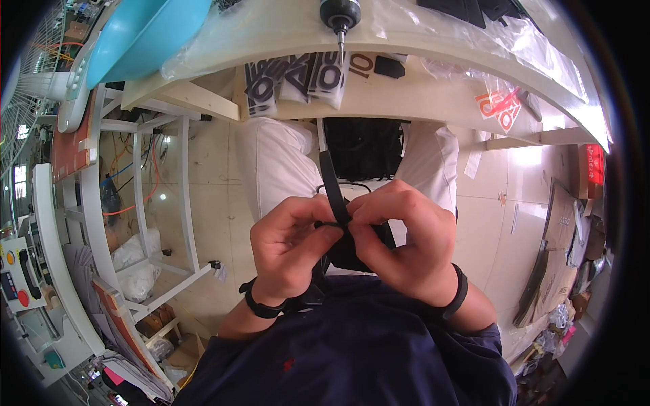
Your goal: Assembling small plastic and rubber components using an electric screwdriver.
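Head view: left fingers (306,210) and right fingers (382,204) pinch a black strap (332,184); ahead, a screwdriver (340,13) overlaps a bag (328,93).

Black strap (332,186): narrow, flat. I have its near part pinched; from there it runs far and slightly left, almost straight. Near end hidden in my grip; I cannot tell whether it is fastened.

Workshop | power screwdriver (340,13) | machine with coloured buttons (20,274) | flattened cardboard (545,287)
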A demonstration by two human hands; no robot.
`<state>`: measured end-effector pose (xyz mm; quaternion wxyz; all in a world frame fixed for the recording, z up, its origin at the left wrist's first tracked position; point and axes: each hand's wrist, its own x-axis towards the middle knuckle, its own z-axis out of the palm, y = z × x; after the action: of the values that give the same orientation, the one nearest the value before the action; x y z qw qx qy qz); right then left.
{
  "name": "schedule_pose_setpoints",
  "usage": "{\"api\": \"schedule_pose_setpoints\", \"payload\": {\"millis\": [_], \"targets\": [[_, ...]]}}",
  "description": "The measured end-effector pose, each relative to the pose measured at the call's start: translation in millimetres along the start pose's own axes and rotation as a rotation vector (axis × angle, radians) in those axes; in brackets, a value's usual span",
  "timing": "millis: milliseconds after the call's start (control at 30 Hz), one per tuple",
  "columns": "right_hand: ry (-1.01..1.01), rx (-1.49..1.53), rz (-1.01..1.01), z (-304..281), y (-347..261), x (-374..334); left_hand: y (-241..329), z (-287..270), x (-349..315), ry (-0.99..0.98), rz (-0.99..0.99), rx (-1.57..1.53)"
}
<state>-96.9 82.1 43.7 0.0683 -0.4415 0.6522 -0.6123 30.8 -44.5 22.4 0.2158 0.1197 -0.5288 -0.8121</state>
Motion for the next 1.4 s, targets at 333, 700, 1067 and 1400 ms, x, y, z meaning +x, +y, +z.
{"api": "schedule_pose_setpoints", "payload": {"millis": [333, 700, 1067, 1400], "targets": [[0.049, 0.100, 0.170, 3.6, -2.5, -4.5, 3.9, 8.1, 2.9, 0.055, -0.042, 0.058], [-0.021, 0.183, 0.451, -4.7, -2.3, -1.2, 6.7, 0.8, 8.0, 0.018, -0.103, 0.241], [-0.057, 0.247, 0.587, -7.4, 0.9, -2.5, 17.7, 2.8, 15.5, 0.010, -0.294, 0.211], [-0.097, 0.266, 0.485, -4.2, 3.3, -5.9, 19.4, 4.1, 16.6, 0.032, -0.363, 0.170]]}}
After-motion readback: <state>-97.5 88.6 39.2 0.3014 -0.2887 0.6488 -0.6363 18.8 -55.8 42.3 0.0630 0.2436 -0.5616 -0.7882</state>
